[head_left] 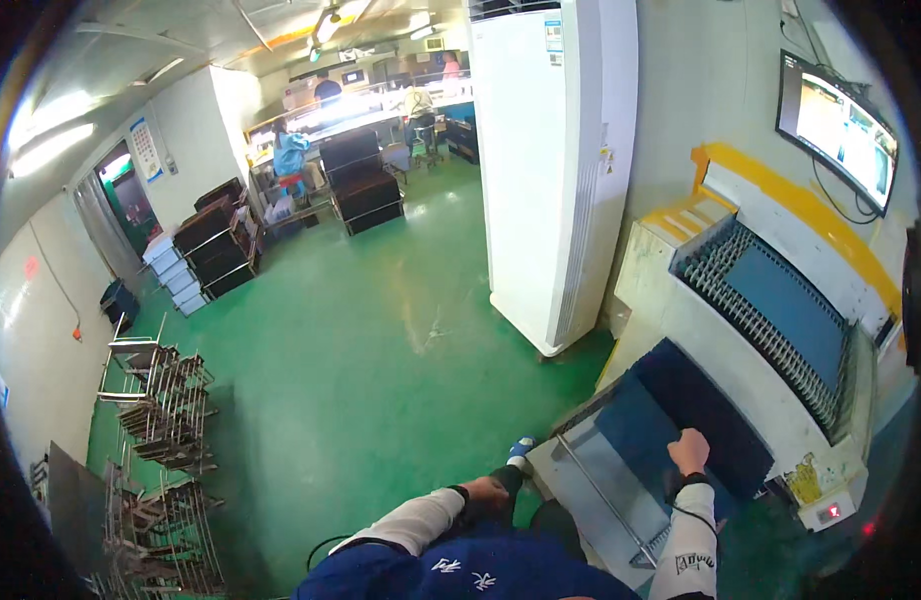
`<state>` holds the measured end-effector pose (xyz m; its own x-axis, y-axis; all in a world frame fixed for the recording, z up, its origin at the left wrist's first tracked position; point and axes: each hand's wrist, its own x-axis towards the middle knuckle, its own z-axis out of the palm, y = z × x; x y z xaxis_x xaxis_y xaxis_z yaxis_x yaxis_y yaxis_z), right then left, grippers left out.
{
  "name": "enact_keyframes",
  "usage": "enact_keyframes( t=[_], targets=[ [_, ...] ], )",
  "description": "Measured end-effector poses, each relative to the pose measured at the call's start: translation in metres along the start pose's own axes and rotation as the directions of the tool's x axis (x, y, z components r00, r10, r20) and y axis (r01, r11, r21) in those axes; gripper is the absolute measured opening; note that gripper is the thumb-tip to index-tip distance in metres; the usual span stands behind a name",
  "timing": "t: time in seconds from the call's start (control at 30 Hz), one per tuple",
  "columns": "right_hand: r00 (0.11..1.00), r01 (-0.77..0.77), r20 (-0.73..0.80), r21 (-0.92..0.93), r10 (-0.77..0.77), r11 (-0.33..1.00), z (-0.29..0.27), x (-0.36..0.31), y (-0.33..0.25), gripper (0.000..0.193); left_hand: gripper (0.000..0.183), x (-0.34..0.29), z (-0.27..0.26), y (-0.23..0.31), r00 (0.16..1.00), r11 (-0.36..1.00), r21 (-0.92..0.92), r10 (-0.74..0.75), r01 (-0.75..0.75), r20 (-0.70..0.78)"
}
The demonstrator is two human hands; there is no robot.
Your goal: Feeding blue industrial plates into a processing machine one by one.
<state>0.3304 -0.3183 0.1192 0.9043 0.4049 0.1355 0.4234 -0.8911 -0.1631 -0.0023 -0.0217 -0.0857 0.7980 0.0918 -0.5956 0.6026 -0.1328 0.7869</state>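
My right hand [690, 452] is closed at the edge of a flat blue panel [636, 425], with its fingers curled there. The panel leans in a grey rack [581, 480] with a metal bar across its front. Behind it stands a row of darker blue panels [716, 410], packed close together. My left hand [489, 490] hangs low beside my leg, away from the rack; its fingers are mostly hidden and I see nothing in it.
To the right, a machine with a roller conveyor [761, 300] carries another blue panel. A monitor [841, 125] hangs above it. A tall white cabinet unit [541, 180] stands ahead. Metal racks [161, 420] line the left wall. People work at a bright bench [351, 115] far off.
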Motion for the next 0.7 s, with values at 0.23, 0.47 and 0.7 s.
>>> enact_keyframes(
  t=[0.23,0.47,0.7],
  targets=[
    [0.997,-0.054,0.056,0.015,0.053,0.998,-0.002,0.001,0.0,0.032,0.033,0.026,0.005,-0.015,0.996,0.911,0.404,0.052,-0.076,0.07],
    [0.993,0.025,0.11,0.094,-0.035,0.995,-0.011,0.0,-0.007,0.037,0.035,0.039,0.003,-0.028,0.988,0.995,0.086,-0.061,0.05,0.138],
    [0.974,0.152,-0.188,0.143,-0.124,0.978,-0.041,-0.047,-0.012,0.045,0.036,0.033,0.003,-0.019,0.991,0.999,0.02,-0.049,0.047,0.128]
  ],
)
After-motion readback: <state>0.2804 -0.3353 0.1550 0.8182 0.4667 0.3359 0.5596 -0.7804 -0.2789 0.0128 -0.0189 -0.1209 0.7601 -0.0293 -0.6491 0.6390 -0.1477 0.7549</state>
